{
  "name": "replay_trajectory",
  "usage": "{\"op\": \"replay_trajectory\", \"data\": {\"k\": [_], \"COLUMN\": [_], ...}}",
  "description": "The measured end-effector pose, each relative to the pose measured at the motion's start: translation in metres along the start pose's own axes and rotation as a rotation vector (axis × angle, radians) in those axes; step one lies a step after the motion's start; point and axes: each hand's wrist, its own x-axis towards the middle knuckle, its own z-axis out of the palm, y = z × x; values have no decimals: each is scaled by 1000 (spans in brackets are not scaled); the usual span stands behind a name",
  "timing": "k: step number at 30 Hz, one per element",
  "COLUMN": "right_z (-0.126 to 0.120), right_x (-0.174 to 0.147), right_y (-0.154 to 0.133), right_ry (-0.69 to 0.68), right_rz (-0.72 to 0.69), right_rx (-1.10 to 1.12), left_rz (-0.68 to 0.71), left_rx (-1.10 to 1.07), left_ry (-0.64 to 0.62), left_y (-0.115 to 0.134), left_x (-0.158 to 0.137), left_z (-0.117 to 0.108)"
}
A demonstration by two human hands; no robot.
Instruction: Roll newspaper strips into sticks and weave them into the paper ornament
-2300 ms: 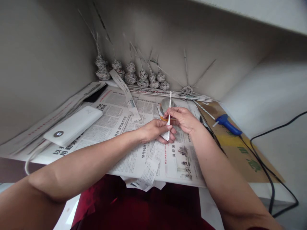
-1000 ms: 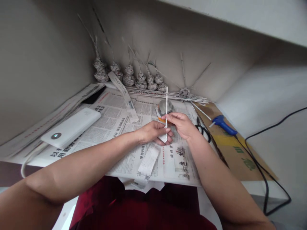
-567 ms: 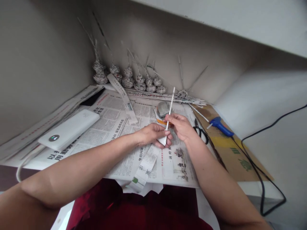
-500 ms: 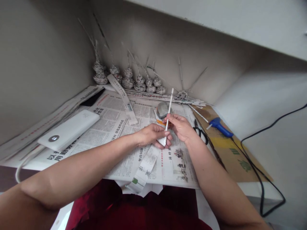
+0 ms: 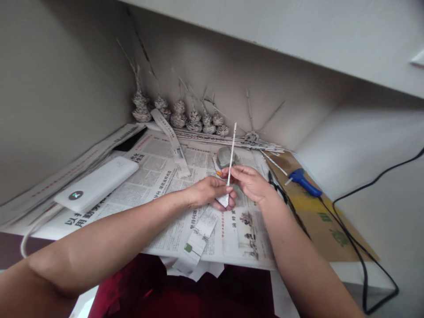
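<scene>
Between my hands a thin rolled paper stick points up and away from me. My left hand is closed around its lower end, where a flat, unrolled piece of white paper shows by the fingers. My right hand pinches the stick a little higher, thumb against fingertips. A printed paper strip trails below my left hand, over the table's front edge; whether it joins the stick is hidden. Just behind my hands sits a grey, roundish object on a small orange-and-white piece.
Newspaper covers the table. Several woven paper gourds line the back wall, behind a bundle of paper sticks. A white power bank lies left. On the right are black scissors, cardboard and a blue glue gun with its cord.
The stick looks slightly thinner and a bit more upright, and the paper at its lower end shows less. Both hands stay in nearly the same place; the camera view has shifted slightly.
</scene>
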Motion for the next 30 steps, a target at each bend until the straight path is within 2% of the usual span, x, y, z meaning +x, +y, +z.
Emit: {"op": "replay_trajectory", "data": {"k": [5, 9, 12, 17, 19, 23, 28, 30], "right_z": [-3, -3, -7, -20, -27, -34, -30, -29], "right_x": [2, 4, 3, -1, -1, 3, 7, 4], "right_y": [4, 4, -2, -17, -19, -18, -16, -19], "right_ry": [91, 73, 48, 49, 88, 219, 453, 470], "right_rz": [-21, -17, -39, -79, -88, -81, -143, -158], "right_rx": [0, 55, 96, 217, 270, 333, 216, 175], "left_rz": [-9, 11, -19, -158, -186, -205, -215, -214], "left_rx": [41, 49, 38, 29, 47, 77, 84, 82], "left_ry": [-41, -76, -163, -362, -393, -373, -354, -353], "left_y": [-2, -2, 0, 2, 2, 1, -1, -2], "left_x": [0, -1, -3, -8, -9, -9, -7, -7], "left_z": [1, -1, -2, -2, -1, 0, 1, 0]}}
